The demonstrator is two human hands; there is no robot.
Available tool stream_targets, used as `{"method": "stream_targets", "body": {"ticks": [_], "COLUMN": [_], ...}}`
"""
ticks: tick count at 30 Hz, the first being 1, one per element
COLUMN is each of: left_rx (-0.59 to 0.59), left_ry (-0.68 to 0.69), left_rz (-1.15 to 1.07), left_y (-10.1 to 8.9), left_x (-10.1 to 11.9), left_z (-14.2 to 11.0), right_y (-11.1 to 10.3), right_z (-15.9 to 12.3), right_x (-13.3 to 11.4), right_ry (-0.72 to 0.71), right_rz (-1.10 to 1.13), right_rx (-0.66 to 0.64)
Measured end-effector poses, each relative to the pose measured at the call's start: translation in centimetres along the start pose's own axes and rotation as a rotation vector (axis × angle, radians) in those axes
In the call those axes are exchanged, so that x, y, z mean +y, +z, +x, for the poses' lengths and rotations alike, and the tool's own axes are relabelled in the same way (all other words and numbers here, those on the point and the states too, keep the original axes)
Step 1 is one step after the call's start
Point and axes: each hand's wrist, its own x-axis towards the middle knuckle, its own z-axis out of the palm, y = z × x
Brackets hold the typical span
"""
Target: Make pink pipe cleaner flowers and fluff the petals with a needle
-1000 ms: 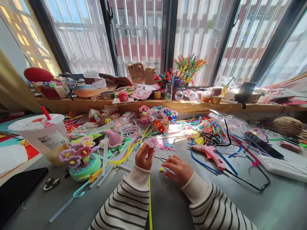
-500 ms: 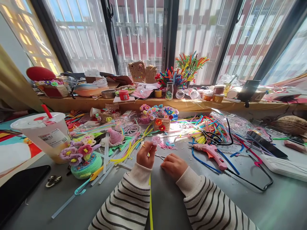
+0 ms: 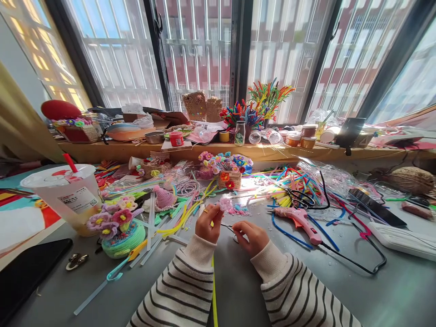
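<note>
Pink flower [image 3: 225, 204] pinched in left hand [image 3: 207, 223] — right hand [image 3: 250, 237], hold unclear — flower-filled basket [image 3: 235, 177]

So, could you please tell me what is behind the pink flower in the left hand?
Just beyond the pink flower, pink and blue scraps lie on the table; farther back stands a basket of flowers. Whatever the flower and left hand cover cannot be seen.

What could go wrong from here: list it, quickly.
The left grip could crush the small pink flower it pinches. The right sleeve might snag the black cord of the pink glue gun if it swings outward. The drink cup could spill onto the green flower pot beside it if knocked.
</note>
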Motion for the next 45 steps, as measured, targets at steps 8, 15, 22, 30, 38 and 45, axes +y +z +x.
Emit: {"method": "stream_targets", "body": {"ticks": [8,15,22,30,38,45], "left_rx": [-0.016,-0.196,-0.294,-0.315,-0.282,-0.323], "left_ry": [-0.016,-0.077,-0.163,-0.066,-0.012,-0.017], "left_rz": [0.064,0.151,0.152,0.093,0.079,0.081], "left_y": [0.3,0.5,0.3,0.0,0.4,0.2], "left_x": [-0.2,0.0,0.1,0.2,-0.3,0.1], "left_z": [0.0,0.1,-0.1,0.4,0.2,0.3], "right_y": [0.0,-1.0,-1.6,-1.5,-1.8,-1.7], "right_z": [0.3,2.0,2.6,2.2,2.0,2.0], "right_x": [0.1,1.0,1.0,0.6,0.1,-0.3], "right_ry": [0.26,0.495,0.524,0.504,0.468,0.424], "right_rz": [0.302,0.769,0.881,0.827,0.809,0.764], "right_rx": [0.172,0.414,0.516,0.505,0.518,0.518]}}
